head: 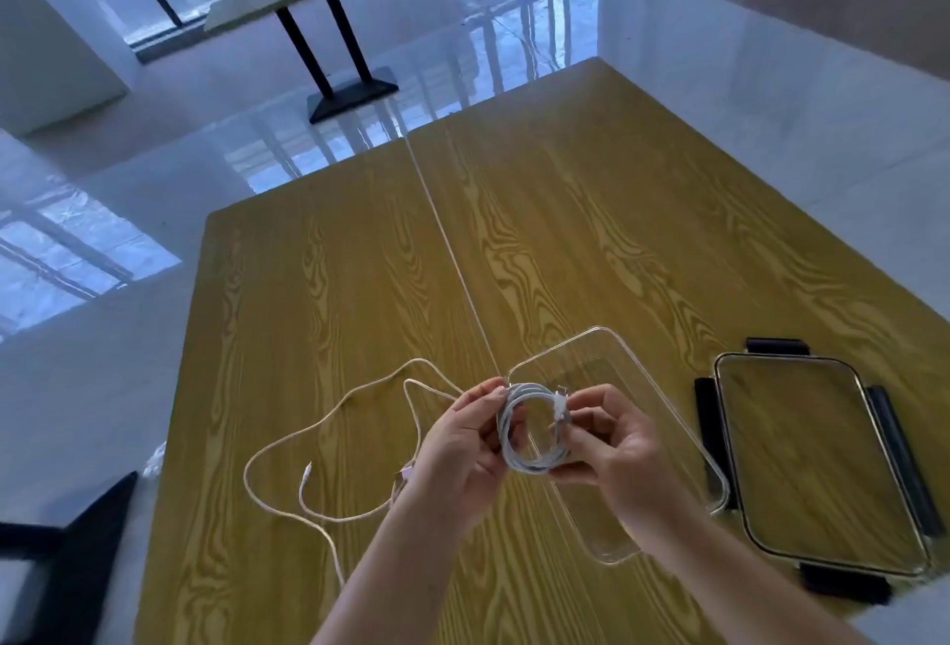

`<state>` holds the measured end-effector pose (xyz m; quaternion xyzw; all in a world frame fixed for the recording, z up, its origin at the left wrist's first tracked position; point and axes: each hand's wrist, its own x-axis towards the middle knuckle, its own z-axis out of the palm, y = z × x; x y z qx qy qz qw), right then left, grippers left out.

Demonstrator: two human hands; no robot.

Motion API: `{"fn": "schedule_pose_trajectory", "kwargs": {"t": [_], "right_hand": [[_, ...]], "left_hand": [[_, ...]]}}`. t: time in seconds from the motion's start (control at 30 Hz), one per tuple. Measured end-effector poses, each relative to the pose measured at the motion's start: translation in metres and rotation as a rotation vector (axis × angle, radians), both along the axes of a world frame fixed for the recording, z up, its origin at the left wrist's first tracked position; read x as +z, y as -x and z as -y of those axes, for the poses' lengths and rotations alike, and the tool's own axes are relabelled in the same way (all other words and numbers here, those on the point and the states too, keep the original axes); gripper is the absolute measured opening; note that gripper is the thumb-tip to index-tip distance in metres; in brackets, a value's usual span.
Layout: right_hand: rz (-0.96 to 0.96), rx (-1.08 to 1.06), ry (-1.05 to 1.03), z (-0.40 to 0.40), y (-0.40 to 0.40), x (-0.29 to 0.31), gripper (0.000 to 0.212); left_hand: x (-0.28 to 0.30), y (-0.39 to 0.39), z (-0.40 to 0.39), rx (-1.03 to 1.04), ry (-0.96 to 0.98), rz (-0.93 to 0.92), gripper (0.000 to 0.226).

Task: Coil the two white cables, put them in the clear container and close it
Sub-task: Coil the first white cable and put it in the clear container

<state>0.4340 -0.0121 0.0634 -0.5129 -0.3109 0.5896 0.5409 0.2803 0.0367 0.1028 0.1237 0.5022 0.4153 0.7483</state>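
1 loose cable point(329, 444) beside lid point(817, 469)

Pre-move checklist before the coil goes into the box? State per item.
1. Coiled cable held by both the left hand and right hand: ok.
2. Coil's loose end secured: cannot tell.
3. Clear container open, right behind the hands: ok.
4. Container free of other items: ok.
5. Lid off, lying right of the container: ok.
6. Second cable coiled: not ok, sprawled loose on the table.
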Motion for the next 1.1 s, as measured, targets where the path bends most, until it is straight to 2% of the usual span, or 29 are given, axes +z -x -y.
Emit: {"fn": "schedule_pose_trajectory", "kwargs": {"t": [0.13,0.4,0.5,0.6,0.67,0.77,0.9,1.1], "right_hand": [[-0.027,-0.037,0.06,-0.005,-0.02,-0.019,0.022],[-0.012,-0.141,0.165,-0.018,-0.042,-0.062,0.01],[0.035,-0.165,0.181,-0.023,-0.044,-0.073,0.015],[0.075,-0.199,0.191,-0.03,-0.048,-0.081,0.023],[0.103,-0.225,0.2,-0.035,-0.048,-0.088,0.02],[0.127,-0.219,0.237,-0.041,-0.045,-0.101,0.016],[0.127,-0.162,0.302,-0.045,-0.043,-0.108,0.036],[0.093,-0.153,0.348,-0.055,-0.041,-0.113,0.043]], "left_hand": [[-0.01,-0.017,-0.004,-0.07,-0.001,-0.163,0.016],[-0.04,-0.038,-0.004,-0.289,-0.101,-0.607,0.018],[-0.05,-0.052,-0.011,-0.354,-0.113,-0.711,0.022],[-0.06,-0.065,-0.022,-0.391,-0.083,-0.767,0.022],[-0.067,-0.071,-0.029,-0.402,-0.062,-0.763,0.015],[-0.076,-0.08,-0.039,-0.4,-0.01,-0.74,0.03],[-0.087,-0.091,-0.051,-0.383,0.029,-0.748,0.019],[-0.1,-0.096,-0.068,-0.475,0.079,-0.803,0.026]]}}
